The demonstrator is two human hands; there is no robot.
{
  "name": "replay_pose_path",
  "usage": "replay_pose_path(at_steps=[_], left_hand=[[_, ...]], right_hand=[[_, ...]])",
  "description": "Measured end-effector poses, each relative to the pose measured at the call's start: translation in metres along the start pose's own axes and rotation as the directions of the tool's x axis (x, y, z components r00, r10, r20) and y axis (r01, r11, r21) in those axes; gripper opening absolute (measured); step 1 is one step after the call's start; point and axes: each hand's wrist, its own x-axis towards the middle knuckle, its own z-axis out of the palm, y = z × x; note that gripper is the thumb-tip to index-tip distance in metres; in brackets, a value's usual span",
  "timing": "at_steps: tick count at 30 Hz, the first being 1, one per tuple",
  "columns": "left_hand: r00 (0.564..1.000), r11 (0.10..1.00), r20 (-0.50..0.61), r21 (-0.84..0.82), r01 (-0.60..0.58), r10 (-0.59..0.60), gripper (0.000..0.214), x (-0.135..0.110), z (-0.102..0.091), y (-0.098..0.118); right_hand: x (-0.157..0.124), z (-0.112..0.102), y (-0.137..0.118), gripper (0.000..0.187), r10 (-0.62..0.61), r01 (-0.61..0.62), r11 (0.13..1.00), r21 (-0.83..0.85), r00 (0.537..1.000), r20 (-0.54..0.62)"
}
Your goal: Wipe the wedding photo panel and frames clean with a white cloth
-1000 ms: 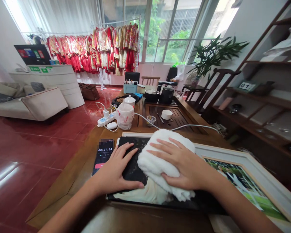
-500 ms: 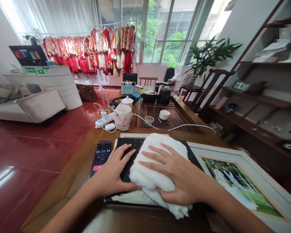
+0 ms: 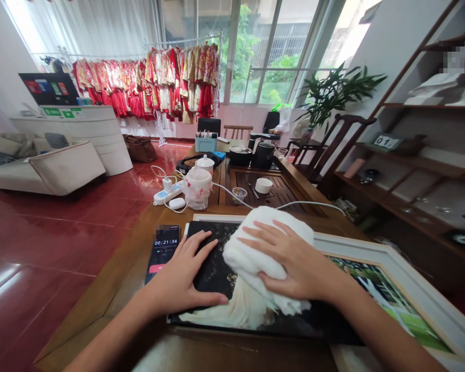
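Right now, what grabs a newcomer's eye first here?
Centre foreground: the right hand presses a white towel onto a dark photo print on the wooden table, the left hand flat on the print's left part. At the back, a rack of red garments hangs before the window.

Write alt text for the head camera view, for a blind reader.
A person's right hand presses a bunched white towel onto a dark photo print on a wooden table, while the left hand lies flat on the print. A phone showing a timer lies to its left, a white-framed photo to its right.
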Motion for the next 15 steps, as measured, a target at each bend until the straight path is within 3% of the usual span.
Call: replay_pose_path(at_steps=[6, 15], left_hand=[[1.000, 1.000, 0.008, 0.010, 0.003, -0.003, 0.098, 0.001, 0.002, 0.000], [1.000, 1.000, 0.023, 0.014, 0.008, -0.009, 0.097, 0.002, 0.001, 0.000]], right_hand=[[0.006, -0.003, -0.026, 0.075, -0.080, 0.074, 0.995, 0.062, 0.992, 0.095], [-0.004, 0.003, 0.021, 0.069, 0.085, -0.085, 0.996, -0.037, 0.996, 0.003]])
